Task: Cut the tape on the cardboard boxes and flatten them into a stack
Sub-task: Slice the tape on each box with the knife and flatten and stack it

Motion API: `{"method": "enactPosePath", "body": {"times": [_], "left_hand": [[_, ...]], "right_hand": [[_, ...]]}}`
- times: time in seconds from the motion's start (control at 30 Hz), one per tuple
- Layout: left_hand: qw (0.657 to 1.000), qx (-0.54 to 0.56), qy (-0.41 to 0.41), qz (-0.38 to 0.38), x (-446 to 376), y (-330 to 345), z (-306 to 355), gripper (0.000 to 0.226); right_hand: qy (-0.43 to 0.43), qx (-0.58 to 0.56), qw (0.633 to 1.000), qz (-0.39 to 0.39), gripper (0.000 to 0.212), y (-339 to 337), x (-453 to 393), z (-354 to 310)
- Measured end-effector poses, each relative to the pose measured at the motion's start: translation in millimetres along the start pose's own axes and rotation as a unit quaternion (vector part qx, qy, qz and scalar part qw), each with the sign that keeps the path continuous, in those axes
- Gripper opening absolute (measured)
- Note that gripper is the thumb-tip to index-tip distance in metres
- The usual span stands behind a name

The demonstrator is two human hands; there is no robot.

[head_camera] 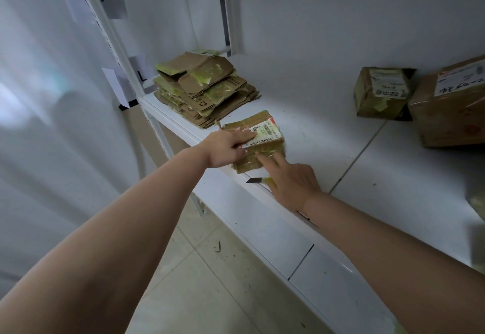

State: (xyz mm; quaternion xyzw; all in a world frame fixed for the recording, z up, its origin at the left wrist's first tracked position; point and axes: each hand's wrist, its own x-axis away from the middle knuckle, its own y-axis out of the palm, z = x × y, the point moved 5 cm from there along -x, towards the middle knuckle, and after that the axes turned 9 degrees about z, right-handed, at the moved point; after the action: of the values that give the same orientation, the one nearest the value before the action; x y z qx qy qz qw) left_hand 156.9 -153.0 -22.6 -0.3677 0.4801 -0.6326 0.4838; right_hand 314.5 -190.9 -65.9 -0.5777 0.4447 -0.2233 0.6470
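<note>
Dim, cool light w/ glare at left; wide-angle edges warped, blurry.

I see 2 bare forearms with no sleeves, left hand point(227, 147) and right hand point(291, 182) ungloved and ringless, by the shelf point(301, 113).

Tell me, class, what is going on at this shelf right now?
A person is working on a small cardboard box at the front of a white shelf. The left hand rests on its label, while the right hand touches its near edge and holds a utility knife. A stack of flattened boxes lies behind, and two unflattened boxes wait on the right.
</note>
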Motion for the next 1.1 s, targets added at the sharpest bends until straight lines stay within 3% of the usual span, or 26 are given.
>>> {"method": "enactPosePath", "body": {"times": [0.3,0.5,0.77,0.97,1.1], "left_hand": [[1.000,0.006,0.013,0.019,3.5,3.2,2.6,0.055],[1.000,0.002,0.014,0.028,-1.5,4.5,1.9,0.052],[0.999,-0.016,0.026,0.011,-2.1,6.1,11.0,0.053],[0.999,-0.013,0.020,0.032,-0.2,6.8,5.4,0.056],[0.995,-0.038,0.035,0.080,2.9,7.7,12.6,0.056]], "right_hand": [[0.013,0.008,1.000,-0.023,0.062,0.2,-8.9,-3.5],[0.048,-0.013,0.998,-0.027,0.039,-9.3,-25.4,-10.4],[-0.027,0.031,0.996,0.079,0.033,-7.1,-8.9,-14.0],[-0.049,-0.021,0.994,0.098,0.042,-9.4,3.8,-4.6],[-0.044,0.010,0.995,0.094,0.034,-8.7,1.0,-7.9]]}}
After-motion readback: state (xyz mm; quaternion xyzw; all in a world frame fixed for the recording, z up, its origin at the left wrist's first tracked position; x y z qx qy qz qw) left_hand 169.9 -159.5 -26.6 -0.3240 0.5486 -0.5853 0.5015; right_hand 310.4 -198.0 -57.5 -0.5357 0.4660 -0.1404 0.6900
